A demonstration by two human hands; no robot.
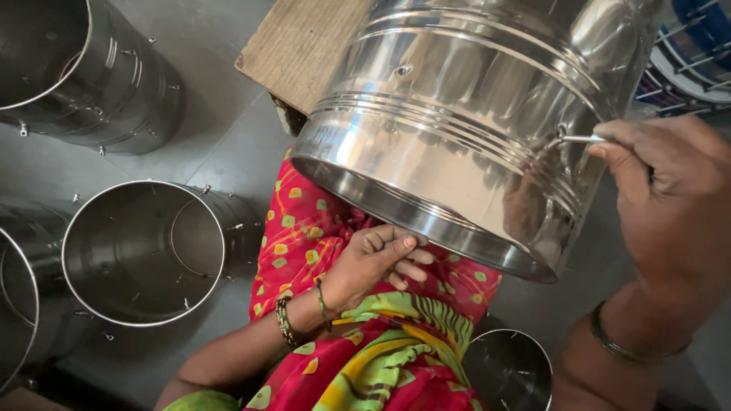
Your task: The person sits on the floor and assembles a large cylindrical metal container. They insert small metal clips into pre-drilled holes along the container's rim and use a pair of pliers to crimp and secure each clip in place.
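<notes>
A large shiny steel drum [457, 114] lies tilted across my lap, its open rim facing down toward me. My left hand [377, 262] grips the lower rim from underneath, thumb on the outside edge. Against the drum's right side, my right hand [670, 198] pinches a thin metal tool [579, 138], and the tool's tip touches a small fitting on the wall. A red cloth with green and yellow patterns [365, 358] covers my lap below the drum.
Several more open steel drums lie on the grey floor at left, one [145, 251] near my knee and one [84, 68] at top left. Another drum [510, 373] sits bottom centre. A wooden block [297, 46] lies behind the held drum.
</notes>
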